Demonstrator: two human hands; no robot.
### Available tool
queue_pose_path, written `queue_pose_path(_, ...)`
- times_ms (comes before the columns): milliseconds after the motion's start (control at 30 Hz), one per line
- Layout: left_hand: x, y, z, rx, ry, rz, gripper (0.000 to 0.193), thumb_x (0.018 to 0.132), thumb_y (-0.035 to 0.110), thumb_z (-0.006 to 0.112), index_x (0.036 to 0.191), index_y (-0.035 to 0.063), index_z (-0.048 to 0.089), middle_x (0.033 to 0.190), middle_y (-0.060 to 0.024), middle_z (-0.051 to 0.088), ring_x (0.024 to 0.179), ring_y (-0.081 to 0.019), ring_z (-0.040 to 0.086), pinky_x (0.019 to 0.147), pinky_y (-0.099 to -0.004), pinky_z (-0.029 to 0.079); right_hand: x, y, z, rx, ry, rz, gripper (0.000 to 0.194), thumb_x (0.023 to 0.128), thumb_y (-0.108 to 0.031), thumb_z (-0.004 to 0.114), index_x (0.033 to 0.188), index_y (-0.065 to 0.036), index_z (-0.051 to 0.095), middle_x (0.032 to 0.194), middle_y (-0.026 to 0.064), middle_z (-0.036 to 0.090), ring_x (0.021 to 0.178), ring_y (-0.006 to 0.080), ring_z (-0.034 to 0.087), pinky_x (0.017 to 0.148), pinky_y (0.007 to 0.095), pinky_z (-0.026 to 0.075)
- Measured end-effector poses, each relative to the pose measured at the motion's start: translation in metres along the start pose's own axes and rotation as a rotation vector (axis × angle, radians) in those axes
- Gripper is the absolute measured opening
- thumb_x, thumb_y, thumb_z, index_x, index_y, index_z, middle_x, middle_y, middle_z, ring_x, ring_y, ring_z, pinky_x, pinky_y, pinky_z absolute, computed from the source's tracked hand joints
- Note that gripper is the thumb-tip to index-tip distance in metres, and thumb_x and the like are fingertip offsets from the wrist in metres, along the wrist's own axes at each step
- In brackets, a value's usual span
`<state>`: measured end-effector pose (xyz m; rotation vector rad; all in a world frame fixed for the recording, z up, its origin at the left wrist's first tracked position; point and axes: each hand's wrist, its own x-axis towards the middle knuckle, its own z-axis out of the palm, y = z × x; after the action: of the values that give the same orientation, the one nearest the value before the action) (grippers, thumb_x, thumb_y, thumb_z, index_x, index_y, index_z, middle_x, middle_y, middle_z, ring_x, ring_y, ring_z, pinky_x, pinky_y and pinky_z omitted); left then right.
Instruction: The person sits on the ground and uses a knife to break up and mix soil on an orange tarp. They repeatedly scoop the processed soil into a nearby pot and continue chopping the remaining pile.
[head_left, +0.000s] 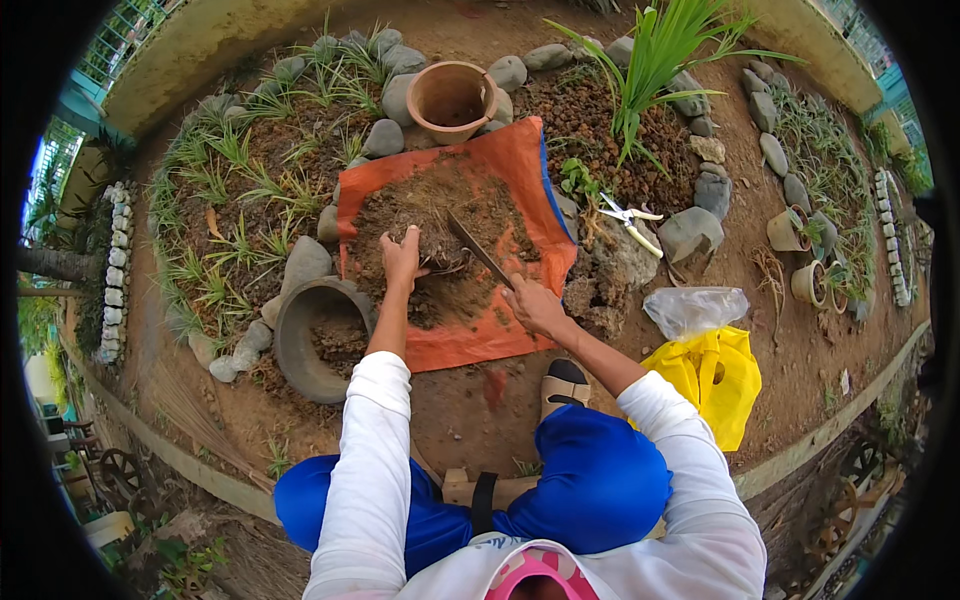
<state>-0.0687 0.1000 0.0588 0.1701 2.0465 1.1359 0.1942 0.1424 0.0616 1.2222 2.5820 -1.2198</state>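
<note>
My right hand (534, 306) grips the handle of a long dark-bladed knife (478, 250), its blade slanting up and left. The blade lies against the right side of a root clump (441, 241) matted with soil and dry fibres. On the clump's left side, my left hand (401, 259) holds it, thumb and fingers spread around its edge. Both hands are above an orange tarpaulin (450, 352) with a blue underside showing at its right edge. Loose brown soil (480, 187) is spread over the sheet. Part of the clump is hidden behind my left fingers.
A grey pot (289, 341) with soil lies left; a terracotta pot (452, 97) stands beyond the sheet. Pruning shears (630, 221) rest on a rock (626, 259) at right. A clear plastic bag (694, 309) and yellow bag (712, 382) lie nearby. Stones (307, 266) border planted beds.
</note>
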Motion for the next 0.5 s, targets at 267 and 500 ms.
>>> queue_pose_path(267,0.006,-0.001,0.0,0.009,0.006,0.01,0.09,0.09,0.038,0.062,0.153,0.0055,0.006,0.142,-0.0244,0.036,0.114,-0.0389,0.055,0.071,-0.0463,0.062,0.005,0.006,0.023,-0.057,0.238,-0.078,0.024,0.1,-0.03,0.045,0.099,-0.006,0.046,0.089,0.0231,0.062,0.076,0.0463,0.063,0.067,0.057,0.049)
queue_pose_path(500,0.001,-0.01,-0.004,0.029,0.054,0.034,0.087,0.09,0.04,0.062,0.152,0.0033,0.013,0.141,-0.0245,0.037,0.106,-0.037,0.059,0.063,-0.0425,0.062,0.018,0.011,0.038,-0.137,0.179,-0.049,0.019,0.098,-0.025,0.046,0.098,-0.006,0.046,0.088,0.0211,0.064,0.076,0.0452,0.065,0.063,0.0551,0.051)
